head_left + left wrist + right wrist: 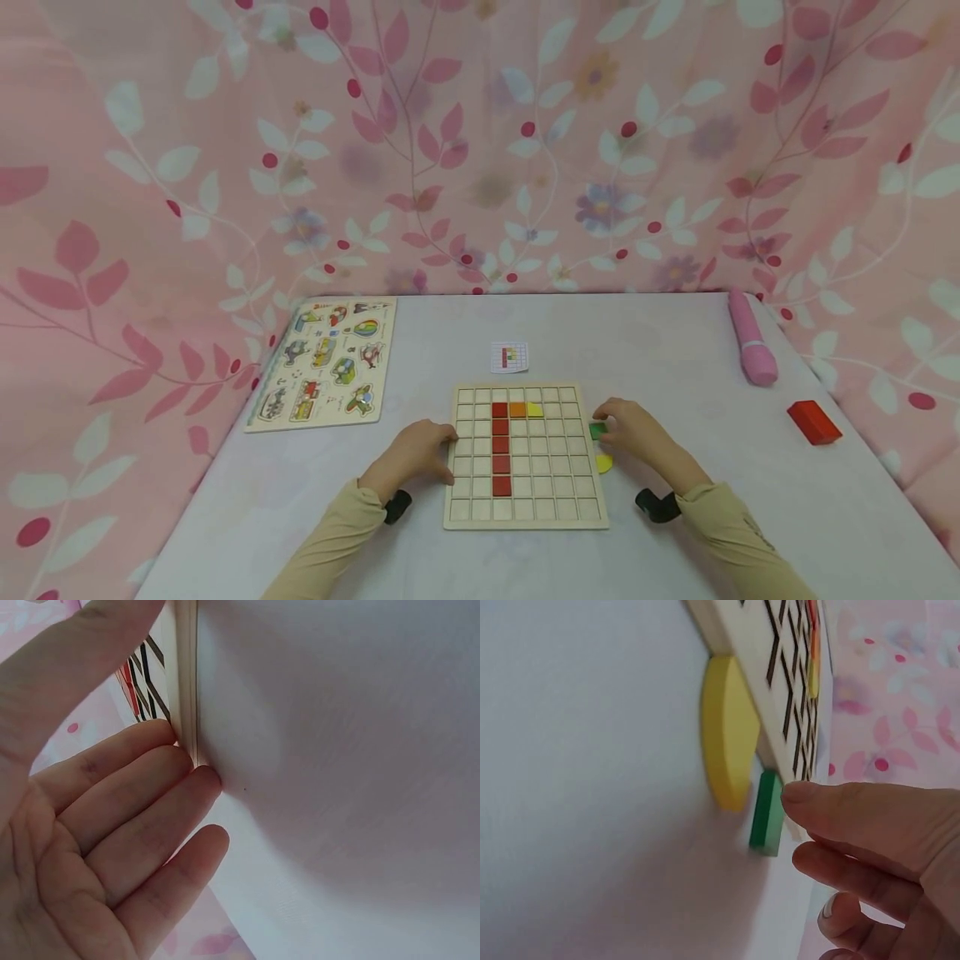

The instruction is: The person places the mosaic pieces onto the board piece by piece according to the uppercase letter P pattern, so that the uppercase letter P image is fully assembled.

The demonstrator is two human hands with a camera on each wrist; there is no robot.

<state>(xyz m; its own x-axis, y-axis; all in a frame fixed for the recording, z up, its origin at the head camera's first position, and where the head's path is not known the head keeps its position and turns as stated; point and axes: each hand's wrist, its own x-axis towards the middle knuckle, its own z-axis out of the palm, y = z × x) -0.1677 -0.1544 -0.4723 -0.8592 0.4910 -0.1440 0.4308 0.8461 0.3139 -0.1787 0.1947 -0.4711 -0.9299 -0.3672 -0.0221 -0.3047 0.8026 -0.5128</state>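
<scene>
A wooden grid board [557, 486] lies on the table, with a column of several red squares [501, 443], an orange square [517, 410] and a yellow piece [534, 410] set in its cells. My left hand [416, 450] rests against the board's left edge; its fingers [146, 817] are nearly straight there. By the right edge, my right hand [637, 435] is at a green piece [766, 814], thumb and index finger apart, not visibly pinching it. Just nearer to me, a rounded yellow piece [730, 735] touches or nearly touches the board's side.
Behind the board lies a small card [509, 357] printed with a coloured grid pattern. A picture puzzle board [330, 358] is at the back left. On the right are a pink cylindrical object [752, 342] and a red block [814, 422]. A floral curtain [480, 150] hangs behind the table.
</scene>
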